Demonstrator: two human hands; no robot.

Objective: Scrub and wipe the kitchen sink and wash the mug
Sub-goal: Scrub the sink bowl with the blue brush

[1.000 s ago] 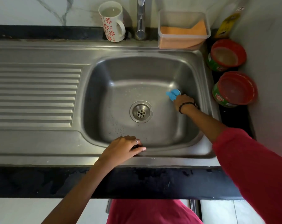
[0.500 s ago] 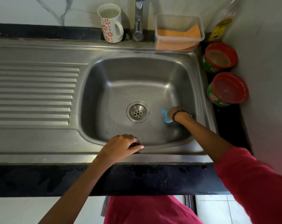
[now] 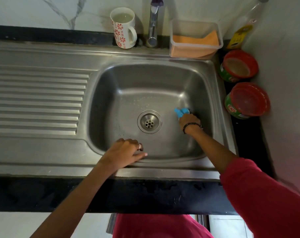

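Gripping a blue scrubber (image 3: 181, 112) against the floor of the steel sink (image 3: 163, 78), just right of the drain (image 3: 149, 121), the right hand (image 3: 188, 120) curls round it while the left hand (image 3: 125, 153), fingers bent, rests on the near rim, the mug (image 3: 124, 28) standing far by the tap (image 3: 153, 23).

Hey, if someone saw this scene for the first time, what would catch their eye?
Probably the right hand pressing a blue scrubber on the sink floor, right of the drain. Next, the flowered mug behind the basin, left of the tap.
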